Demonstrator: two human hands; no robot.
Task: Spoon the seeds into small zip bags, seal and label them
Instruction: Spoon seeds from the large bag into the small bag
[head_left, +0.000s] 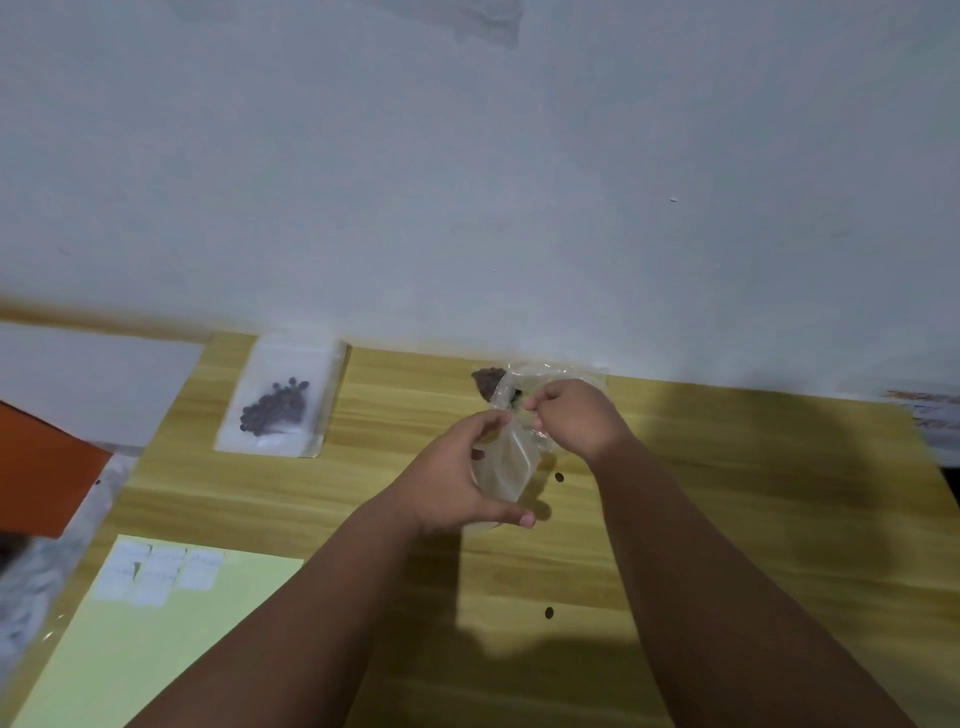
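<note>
the small zip bag (506, 462) is up off the tabletop (727, 519), held between my two hands near the back edge. it is clear, and i see no seeds in it through the plastic. my left hand (452, 478) grips it from the side, fingers (491, 420) curled over its top and the thumb under its lower corner. my right hand (571, 415) is at the bag's mouth with its fingertips bunched tight together; whether they pinch the rim or something small, i cannot tell through the blur.

just behind the bag a pile of dark seeds (488, 382) lies on crumpled clear plastic (563, 373) against the wall. one loose seed (559, 477) lies just right of the bag, another (549, 613) nearer to me between my forearms.

to the left, well apart, a filled bag (283, 400) lies flat with dark seeds inside. nearer me on the left is a pale yellow sheet (156, 665) carrying small white labels (161, 569). beyond it lie a white sheet (88, 379) and an orange one (41, 467).
</note>
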